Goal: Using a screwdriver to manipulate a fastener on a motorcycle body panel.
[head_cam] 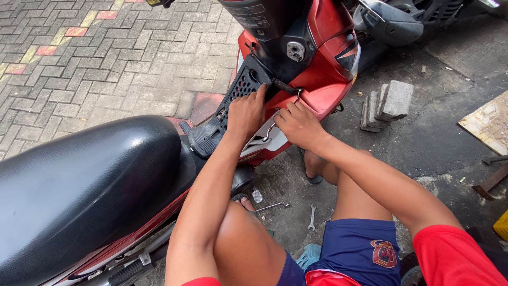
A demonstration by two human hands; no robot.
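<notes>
I crouch beside a red motor scooter [323,63] with a black seat [79,190]. My left hand [244,112] presses on the black perforated footboard mat [233,98], fingers curled over its edge. My right hand [297,124] rests on the red and silver side panel [267,139] just below the footboard, fingertips at the panel's seam. Neither hand visibly holds a tool.
On the ground by my feet lie a small spanner [311,217] and an angled metal tool [272,206]. Grey paving blocks [389,103] stand to the right. A wooden board [489,122] and metal bars [492,180] lie at the far right. Brick paving [106,58] spreads to the left. Another scooter [402,18] stands behind.
</notes>
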